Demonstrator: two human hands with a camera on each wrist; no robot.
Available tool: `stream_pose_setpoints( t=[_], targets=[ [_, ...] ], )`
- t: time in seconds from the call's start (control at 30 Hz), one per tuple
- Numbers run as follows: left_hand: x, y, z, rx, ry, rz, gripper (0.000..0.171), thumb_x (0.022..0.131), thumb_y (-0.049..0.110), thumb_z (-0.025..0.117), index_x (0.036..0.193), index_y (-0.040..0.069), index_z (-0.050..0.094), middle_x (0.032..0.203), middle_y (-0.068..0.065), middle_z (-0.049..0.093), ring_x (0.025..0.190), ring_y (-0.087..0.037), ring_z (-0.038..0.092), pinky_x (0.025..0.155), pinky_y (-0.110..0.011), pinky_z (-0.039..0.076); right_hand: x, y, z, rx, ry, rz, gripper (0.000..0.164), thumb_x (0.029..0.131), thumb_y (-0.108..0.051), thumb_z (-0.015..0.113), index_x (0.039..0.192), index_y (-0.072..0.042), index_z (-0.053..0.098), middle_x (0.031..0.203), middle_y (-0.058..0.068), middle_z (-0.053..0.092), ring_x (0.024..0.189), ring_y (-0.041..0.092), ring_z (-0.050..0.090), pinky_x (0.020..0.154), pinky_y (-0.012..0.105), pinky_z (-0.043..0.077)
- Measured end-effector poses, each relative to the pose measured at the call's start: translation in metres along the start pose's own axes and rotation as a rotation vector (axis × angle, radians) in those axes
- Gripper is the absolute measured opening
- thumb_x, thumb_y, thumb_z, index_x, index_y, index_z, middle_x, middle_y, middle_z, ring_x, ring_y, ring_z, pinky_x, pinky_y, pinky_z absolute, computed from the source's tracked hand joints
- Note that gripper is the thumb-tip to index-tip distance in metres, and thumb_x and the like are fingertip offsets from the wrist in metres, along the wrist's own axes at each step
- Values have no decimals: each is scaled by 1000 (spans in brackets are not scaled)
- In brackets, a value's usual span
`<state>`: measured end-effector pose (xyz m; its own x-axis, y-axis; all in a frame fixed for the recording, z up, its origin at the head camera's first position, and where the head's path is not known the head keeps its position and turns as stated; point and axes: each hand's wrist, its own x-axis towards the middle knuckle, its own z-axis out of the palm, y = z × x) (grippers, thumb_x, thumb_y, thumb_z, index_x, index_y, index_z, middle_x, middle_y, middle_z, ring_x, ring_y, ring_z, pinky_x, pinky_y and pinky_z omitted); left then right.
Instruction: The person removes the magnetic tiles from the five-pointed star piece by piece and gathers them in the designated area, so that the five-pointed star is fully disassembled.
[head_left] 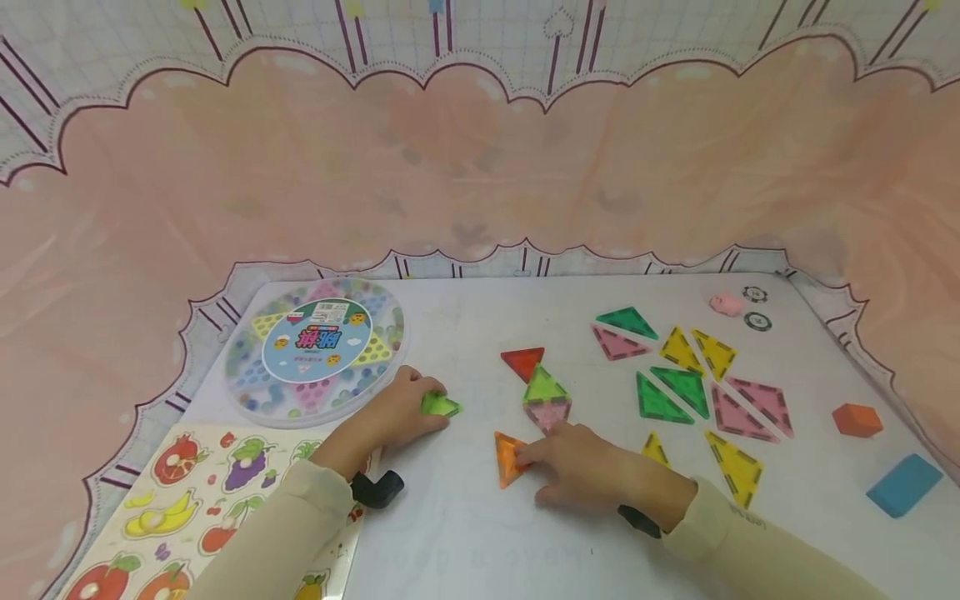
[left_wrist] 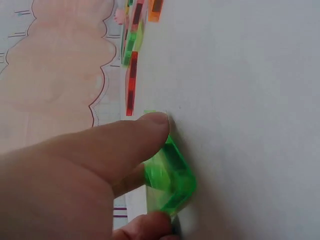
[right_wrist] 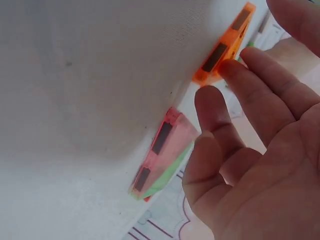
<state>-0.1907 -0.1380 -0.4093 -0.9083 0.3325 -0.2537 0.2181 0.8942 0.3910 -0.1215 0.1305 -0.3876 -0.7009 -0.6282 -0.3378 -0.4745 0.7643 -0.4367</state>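
My left hand [head_left: 408, 408] pinches a light-green triangular magnetic tile [left_wrist: 172, 182] between thumb and fingers, just right of the round game box. The right hand [head_left: 577, 467] reaches over the middle of the table. Its fingertips touch an orange triangular tile [head_left: 509, 457], and the thumb stands apart from it in the right wrist view. Beyond that hand, a pink triangular tile [head_left: 546, 412] lies edge to edge with a light-green triangular tile [head_left: 543, 385]. At its upper left sits a red triangular tile [head_left: 524, 362].
Several green, pink and yellow triangular tiles [head_left: 735, 467] lie to the right. A round Chinese checkers box [head_left: 318, 342] and a fruit sticker sheet [head_left: 172, 500] are at left. An orange block [head_left: 857, 420], a blue block [head_left: 903, 485] and a pink pig figure [head_left: 725, 304] sit along the right side.
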Motion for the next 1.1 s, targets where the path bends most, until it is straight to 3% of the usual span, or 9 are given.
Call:
stream_pose_setpoints(
  t=[0.1, 0.17, 0.23, 0.33, 0.4, 0.63, 0.93, 1.1],
  targets=[
    [-5, 0, -1, -4, -1, -7, 43, 75, 44, 68, 111, 22, 58, 107, -8, 39, 82, -19, 45, 72, -32, 39, -2, 4, -1, 49, 53, -1, 37, 80, -33, 66, 115, -23, 60, 97, -14, 57, 88, 10, 46, 76, 31, 42],
    [-7, 0, -2, 8, 10, 2, 42, 74, 45, 68, 108, 21, 59, 104, -7, 41, 81, -19, 45, 70, -32, 38, -1, 8, -4, 69, 144, 24, 25, 81, -30, 65, 102, -17, 63, 92, -12, 59, 85, 10, 47, 73, 32, 42],
    [-8, 1, -4, 28, 35, 32, 40, 75, 45, 67, 106, 20, 61, 104, -6, 44, 85, -20, 45, 73, -33, 39, 1, 11, -8, 75, 249, 94, 26, 80, -29, 66, 101, -14, 63, 89, -9, 59, 83, 11, 49, 71, 31, 44],
    [-5, 5, -8, 44, 69, 101, 38, 77, 42, 67, 107, 18, 61, 110, -5, 48, 97, -22, 45, 83, -36, 38, 8, 18, -13, 37, 352, 215, 36, 78, -32, 69, 105, -10, 60, 99, -1, 59, 90, 16, 50, 74, 33, 45],
    [0, 9, -9, 36, 69, 149, 37, 79, 38, 66, 110, 18, 61, 116, -3, 50, 106, -23, 42, 90, -38, 35, 12, 23, -14, 21, 354, 282, 53, 75, -36, 70, 118, -9, 55, 104, 1, 57, 94, 19, 49, 78, 35, 45],
    [20, 26, 1, 1, 29, 240, 39, 81, 32, 65, 117, 19, 57, 118, 4, 53, 110, -19, 41, 93, -36, 34, 28, 29, -8, -14, 302, 370, 71, 68, -45, 72, 124, -9, 48, 107, 3, 54, 94, 21, 45, 77, 38, 43],
    [29, 50, 17, -16, 38, 366, 46, 79, 27, 68, 122, 17, 54, 116, 4, 54, 101, -16, 44, 86, -31, 38, 29, 44, -11, 130, 251, 217, 60, 78, -19, 70, 131, -14, 43, 123, -2, 49, 110, 15, 44, 89, 35, 40],
    [33, 63, 30, 24, 48, 367, 54, 79, 35, 67, 128, 22, 48, 123, 7, 50, 112, -18, 37, 89, -37, 30, 30, 50, -15, 163, 266, 206, 51, 82, -16, 65, 129, -12, 45, 119, -1, 52, 107, 15, 47, 90, 35, 39]
  ],
)
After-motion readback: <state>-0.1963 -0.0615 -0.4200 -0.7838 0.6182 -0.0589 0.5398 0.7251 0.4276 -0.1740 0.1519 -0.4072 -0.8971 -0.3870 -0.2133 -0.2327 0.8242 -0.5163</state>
